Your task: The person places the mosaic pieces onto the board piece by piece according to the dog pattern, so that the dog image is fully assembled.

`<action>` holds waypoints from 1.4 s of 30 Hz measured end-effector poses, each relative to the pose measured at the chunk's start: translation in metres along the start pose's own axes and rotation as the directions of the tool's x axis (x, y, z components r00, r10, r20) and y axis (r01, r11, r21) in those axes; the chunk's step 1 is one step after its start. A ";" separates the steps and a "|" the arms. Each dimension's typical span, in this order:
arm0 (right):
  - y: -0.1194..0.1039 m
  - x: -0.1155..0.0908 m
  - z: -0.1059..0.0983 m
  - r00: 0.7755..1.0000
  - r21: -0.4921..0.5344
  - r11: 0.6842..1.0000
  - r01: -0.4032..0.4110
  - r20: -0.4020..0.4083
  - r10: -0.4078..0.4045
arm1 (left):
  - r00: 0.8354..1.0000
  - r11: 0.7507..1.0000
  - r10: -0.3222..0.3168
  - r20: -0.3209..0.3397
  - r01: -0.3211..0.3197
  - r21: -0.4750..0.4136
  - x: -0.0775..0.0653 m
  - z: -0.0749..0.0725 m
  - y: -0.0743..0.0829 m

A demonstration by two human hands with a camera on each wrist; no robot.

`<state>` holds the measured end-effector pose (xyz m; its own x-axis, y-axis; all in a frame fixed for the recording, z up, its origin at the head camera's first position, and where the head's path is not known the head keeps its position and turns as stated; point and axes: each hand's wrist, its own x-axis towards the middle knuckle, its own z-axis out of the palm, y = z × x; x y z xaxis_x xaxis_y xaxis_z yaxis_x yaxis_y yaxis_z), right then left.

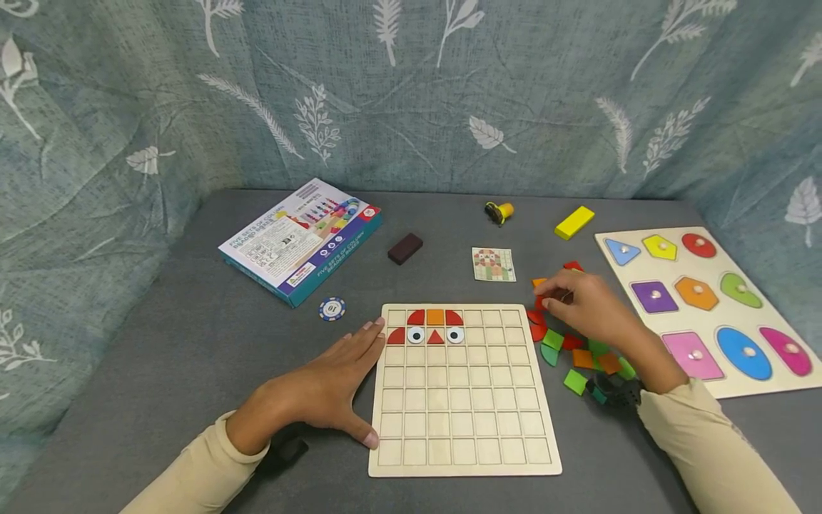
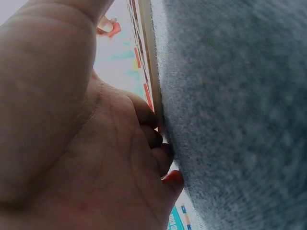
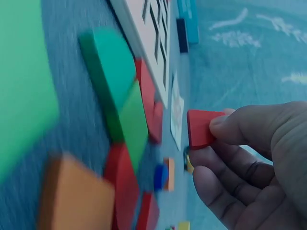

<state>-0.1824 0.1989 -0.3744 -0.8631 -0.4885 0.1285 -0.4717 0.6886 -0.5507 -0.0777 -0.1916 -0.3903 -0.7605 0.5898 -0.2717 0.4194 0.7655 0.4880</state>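
Observation:
A wooden grid board (image 1: 465, 400) lies on the table. Its upper rows hold an orange square (image 1: 435, 317), red quarter-circle tiles (image 1: 396, 336), a red triangle (image 1: 435, 338) and two eye tiles (image 1: 416, 335). Along the board's left edge rests my left hand (image 1: 327, 382), thumb and fingers spread and touching the rim. My right hand (image 1: 594, 307) is raised over the loose pieces to the right of the board. Between thumb and fingers it pinches a small red tile (image 3: 199, 128), partly covered by the thumb. Green tiles (image 1: 553, 339) and orange tiles (image 1: 583, 359) lie beneath that hand.
A small pattern card (image 1: 494, 265) lies behind the board. Farther back are a boxed game (image 1: 302, 239), a dark block (image 1: 405, 248), a poker chip (image 1: 332, 309), a yellow-and-black object (image 1: 499, 212) and a yellow block (image 1: 574, 223). A shape puzzle board (image 1: 668, 328) stretches along the right.

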 end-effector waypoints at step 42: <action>-0.060 0.026 0.055 0.955 0.116 0.979 0.169 0.227 -0.192 | 1.000 1.000 0.001 0.005 -0.001 -0.013 -0.001 0.001 -0.003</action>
<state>-0.1667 0.1153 -0.3830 -0.6926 -0.7201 0.0415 -0.5868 0.5290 -0.6131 -0.0779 -0.1938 -0.3921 -0.7577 0.5918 -0.2752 0.4135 0.7615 0.4991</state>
